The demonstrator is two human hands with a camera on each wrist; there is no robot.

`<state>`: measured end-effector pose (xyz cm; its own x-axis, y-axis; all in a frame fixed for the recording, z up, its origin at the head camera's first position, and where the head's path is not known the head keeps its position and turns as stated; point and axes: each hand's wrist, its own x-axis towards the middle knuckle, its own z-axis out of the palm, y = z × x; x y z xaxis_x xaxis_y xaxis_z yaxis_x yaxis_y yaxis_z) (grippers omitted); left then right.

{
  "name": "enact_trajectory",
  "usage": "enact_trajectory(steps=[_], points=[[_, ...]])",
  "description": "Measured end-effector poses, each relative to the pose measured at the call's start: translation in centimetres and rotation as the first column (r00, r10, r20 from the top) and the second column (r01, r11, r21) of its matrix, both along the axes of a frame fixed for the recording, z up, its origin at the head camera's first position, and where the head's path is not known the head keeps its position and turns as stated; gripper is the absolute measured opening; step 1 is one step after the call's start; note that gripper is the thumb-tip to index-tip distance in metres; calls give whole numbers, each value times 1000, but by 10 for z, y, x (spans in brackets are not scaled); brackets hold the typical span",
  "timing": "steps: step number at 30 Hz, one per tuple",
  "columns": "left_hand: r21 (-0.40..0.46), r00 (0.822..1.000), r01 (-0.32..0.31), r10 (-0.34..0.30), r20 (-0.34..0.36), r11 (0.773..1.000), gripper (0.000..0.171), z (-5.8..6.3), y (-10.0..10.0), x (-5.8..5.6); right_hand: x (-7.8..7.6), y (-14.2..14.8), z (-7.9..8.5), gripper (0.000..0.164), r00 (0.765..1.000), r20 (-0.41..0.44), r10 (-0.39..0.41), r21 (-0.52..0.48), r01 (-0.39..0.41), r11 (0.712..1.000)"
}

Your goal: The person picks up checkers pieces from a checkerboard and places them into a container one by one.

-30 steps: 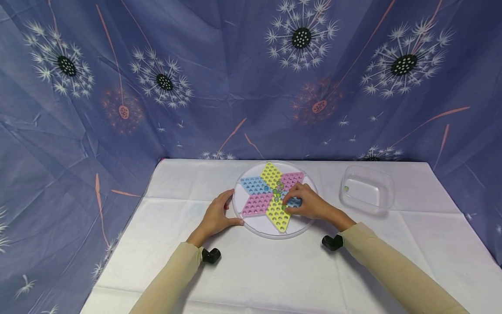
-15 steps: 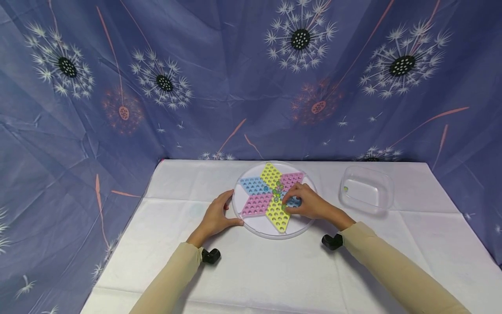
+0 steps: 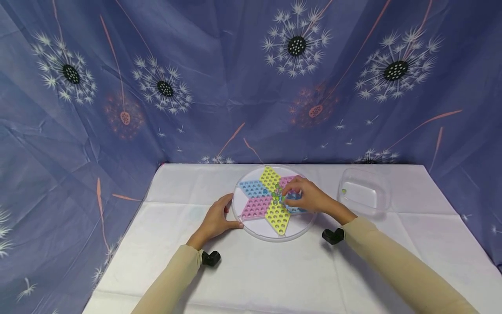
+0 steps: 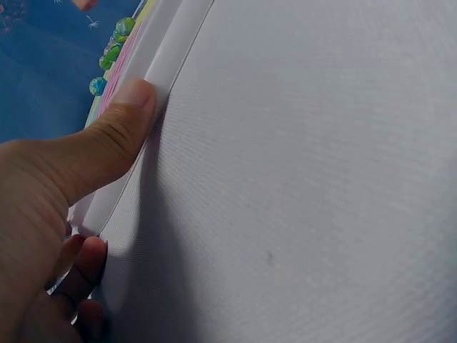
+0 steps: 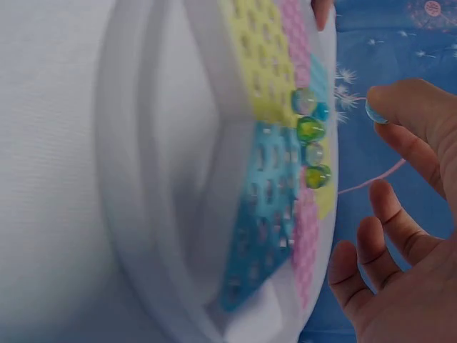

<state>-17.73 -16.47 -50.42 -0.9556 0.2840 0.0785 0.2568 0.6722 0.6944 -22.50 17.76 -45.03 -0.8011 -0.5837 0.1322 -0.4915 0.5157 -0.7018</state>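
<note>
A round white Chinese checkers board [image 3: 251, 227] with a yellow, pink and blue star lies on the table. My left hand [image 3: 215, 218] holds its left edge; in the left wrist view the thumb [image 4: 128, 107] lies on the rim and other fingers curl beside it. Above the board's middle, my right hand [image 3: 310, 197] pinches a bluish glass marble [image 5: 375, 112] between thumb and index finger, its other fingers spread apart. Several green and clear marbles [image 5: 310, 129] sit in a row near the centre. A blue marble [image 3: 265, 192] sits left of them.
A clear plastic box [image 3: 364, 194] stands to the right of the board, with one small green marble [image 3: 344, 191] inside. White cloth [image 3: 274, 274] covers the table. A blue dandelion-print curtain [image 3: 219, 78] hangs behind and at the sides.
My right hand has moved from the near yellow point toward the board's centre, pinching a marble. My left hand stays at the rim. The head view has tilted up slightly.
</note>
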Motion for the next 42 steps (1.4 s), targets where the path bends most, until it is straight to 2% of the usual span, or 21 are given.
enact_trajectory(steps=[6, 13, 20, 31, 42], points=[[27, 1000, 1, -1, -11, 1000, 109, 1, 2, 2, -5, -1, 19, 19, 1000, 20, -16, -23, 16, 1000], [65, 1000, -12, 13, -20, 998, 108, -3, 2, 2, -9, -2, 32, 21, 999, 5, -37, -39, 38, 999], [81, 1000, -16, 18, -24, 997, 107, -9, 0, 0, -10, -2, 37, 21, 999, 17, -51, -40, 52, 998], [83, 1000, -21, 22, -3, 996, 108, -10, -1, -1, -10, 1, 38, 18, 997, -15, -74, -28, 74, 997], [68, 1000, -18, 19, -10, 998, 107, -8, -1, 2, -9, 31, 42, 20, 990, -2, -140, 8, 140, 990]])
